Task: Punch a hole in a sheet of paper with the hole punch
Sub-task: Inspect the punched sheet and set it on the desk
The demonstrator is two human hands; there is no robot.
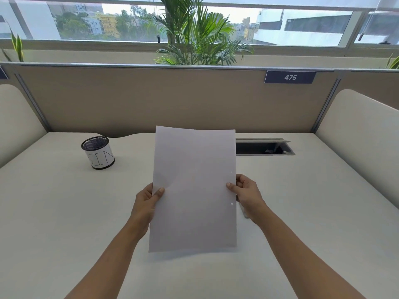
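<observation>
Both hands, left hand (pixel 146 201) and right hand (pixel 246 193), pinch one sheet of paper (pixel 194 186) (two punched holes (pixel 232 203)) above the desk (pixel 64 212).

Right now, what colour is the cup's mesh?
Black mesh on the cup, with a white paper band; head view.

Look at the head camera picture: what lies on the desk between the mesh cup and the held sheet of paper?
Nothing: in the head view, bare desk separates the mesh cup from the sheet of paper.
</observation>
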